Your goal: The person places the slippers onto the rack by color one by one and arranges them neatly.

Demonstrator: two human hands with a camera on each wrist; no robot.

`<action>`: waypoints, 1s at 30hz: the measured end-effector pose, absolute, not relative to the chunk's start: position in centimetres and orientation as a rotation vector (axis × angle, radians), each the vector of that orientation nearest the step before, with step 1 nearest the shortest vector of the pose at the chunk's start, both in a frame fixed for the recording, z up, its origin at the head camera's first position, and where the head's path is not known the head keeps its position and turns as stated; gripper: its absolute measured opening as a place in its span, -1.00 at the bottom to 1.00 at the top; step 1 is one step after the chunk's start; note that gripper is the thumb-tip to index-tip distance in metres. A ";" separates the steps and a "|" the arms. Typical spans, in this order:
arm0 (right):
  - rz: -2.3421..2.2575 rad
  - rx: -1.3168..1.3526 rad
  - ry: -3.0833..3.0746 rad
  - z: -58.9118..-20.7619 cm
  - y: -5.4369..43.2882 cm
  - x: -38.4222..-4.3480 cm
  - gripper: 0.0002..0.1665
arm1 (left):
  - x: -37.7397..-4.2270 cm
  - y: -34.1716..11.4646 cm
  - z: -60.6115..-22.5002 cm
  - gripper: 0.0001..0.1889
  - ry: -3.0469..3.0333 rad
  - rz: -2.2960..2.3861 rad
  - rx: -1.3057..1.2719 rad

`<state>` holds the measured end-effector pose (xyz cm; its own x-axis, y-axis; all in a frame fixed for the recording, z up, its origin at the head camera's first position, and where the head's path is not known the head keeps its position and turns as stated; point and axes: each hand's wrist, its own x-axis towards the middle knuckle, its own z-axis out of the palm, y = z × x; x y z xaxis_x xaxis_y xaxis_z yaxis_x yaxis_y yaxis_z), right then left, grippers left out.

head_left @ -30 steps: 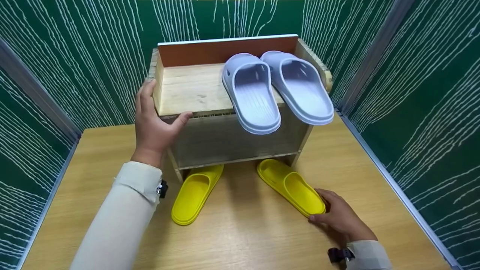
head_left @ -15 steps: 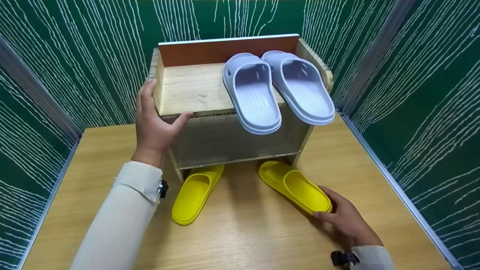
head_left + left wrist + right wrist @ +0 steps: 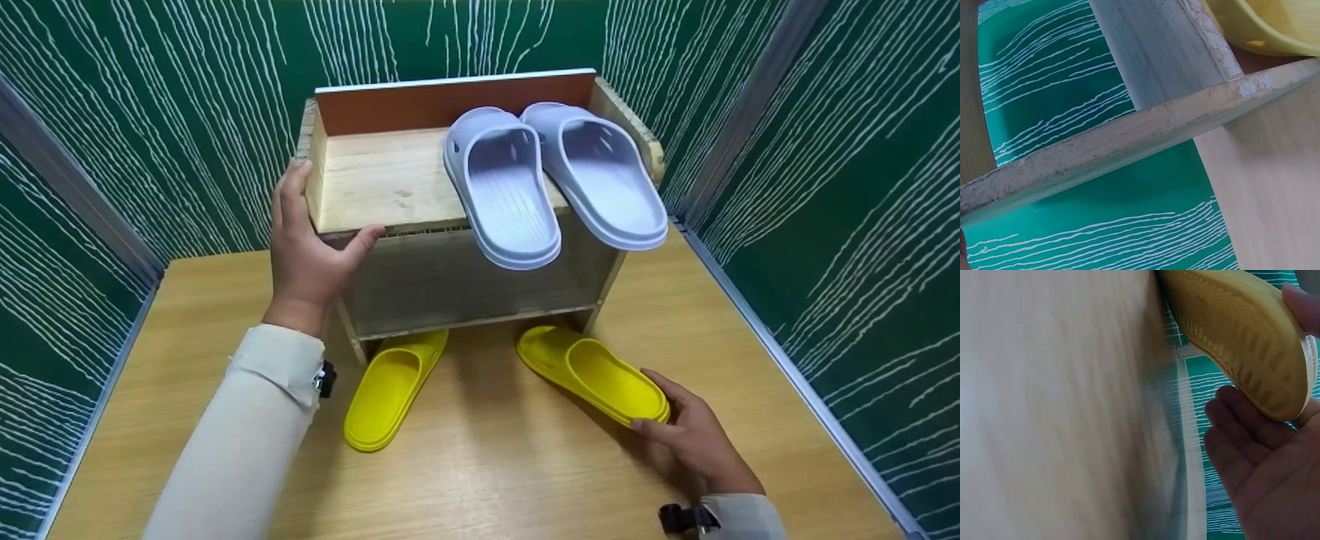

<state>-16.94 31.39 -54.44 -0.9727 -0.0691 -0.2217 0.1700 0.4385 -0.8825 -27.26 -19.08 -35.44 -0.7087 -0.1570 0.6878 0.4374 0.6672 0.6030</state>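
Note:
My left hand [image 3: 311, 255] grips the front left corner of a small wooden shoe rack [image 3: 382, 180], thumb along the top shelf's front edge. In the left wrist view the rack's side panel [image 3: 1100, 138] crosses the picture. At the lower right, my right hand [image 3: 690, 435] pinches the heel of a yellow clog [image 3: 611, 382], thumb on the near side. The right wrist view shows its ribbed sole [image 3: 1241, 340], the heel tilted up off the table. Its toe points toward the rack's right leg. A second yellow clog [image 3: 384, 397] lies with its toe under the rack's left side.
Two pale lavender clogs [image 3: 514, 202] sit side by side on the right half of the top shelf, heels overhanging the front. The rack stands on a wooden table [image 3: 480, 480]. Green walls [image 3: 840, 225] with white streaks enclose the back and both sides.
The right yellow clog has slid slightly to the right in my right hand's hold, its toe shifting a little toward me. The left hand, rack and other clogs stay put.

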 end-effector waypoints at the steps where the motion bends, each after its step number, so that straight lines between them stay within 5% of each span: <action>1: -1.557 0.098 2.463 -54.4 31.4 -16.9 0.19 | -27.3 -19.1 -35.4 0.08 -2.136 -1.024 -0.216; 30: -1.866 -0.026 2.262 -51.7 31.5 -14.8 0.10 | -27.4 -19.2 -35.6 0.08 -2.127 -1.013 -0.222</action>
<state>-14.81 31.52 -51.70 -0.9779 -0.1459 -0.1494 0.1189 0.1990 -0.9727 -27.36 -19.17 -35.57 -0.6992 -0.1549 0.6979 0.4441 0.6709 0.5939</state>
